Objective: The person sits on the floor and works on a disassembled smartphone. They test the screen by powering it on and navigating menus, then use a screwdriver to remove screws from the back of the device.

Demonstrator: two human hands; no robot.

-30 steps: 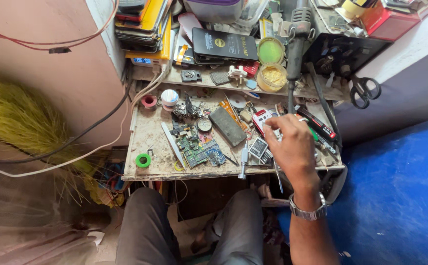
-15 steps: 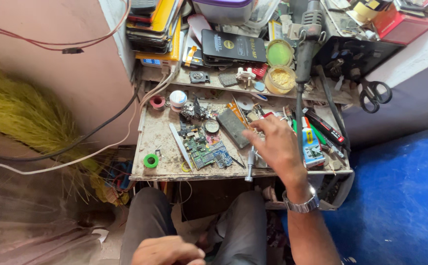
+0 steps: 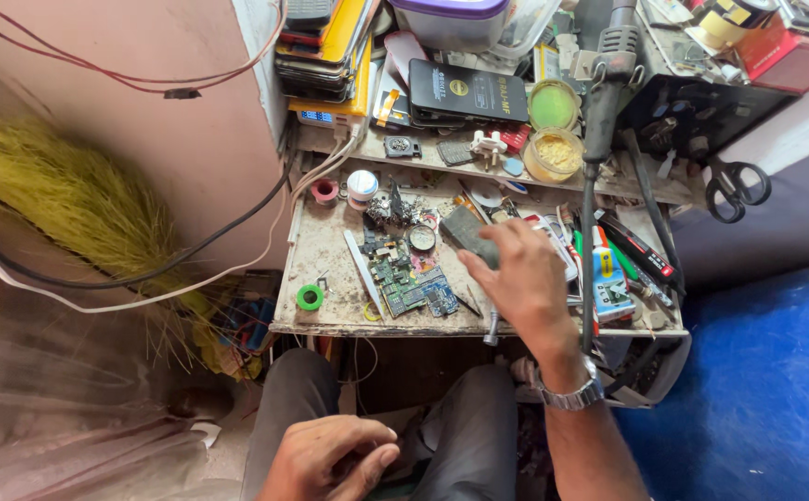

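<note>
My right hand [image 3: 520,278], a metal watch on its wrist, hovers over the middle of the small cluttered workbench [image 3: 321,250], fingers apart, just right of a green circuit board [image 3: 409,283] and below a dark grey rectangular block [image 3: 467,232]. It holds nothing that I can see. My left hand [image 3: 330,459] rests low on my lap with its fingers loosely curled and nothing in it. A small round part [image 3: 422,238] and a white strip [image 3: 364,271] lie beside the circuit board.
A green tape roll [image 3: 310,297] lies near the bench's front left corner. Phones [image 3: 321,42] stacked at the back left, two round jars [image 3: 553,130], scissors [image 3: 729,186] at right, a dark tool with cord [image 3: 599,111]. Yellow broom [image 3: 70,199] and cables at left; blue floor [image 3: 766,390] at right.
My right hand has moved left from the bench's right side to its middle, near the circuit board. My left hand has come into view on my lap. The view has shifted closer.
</note>
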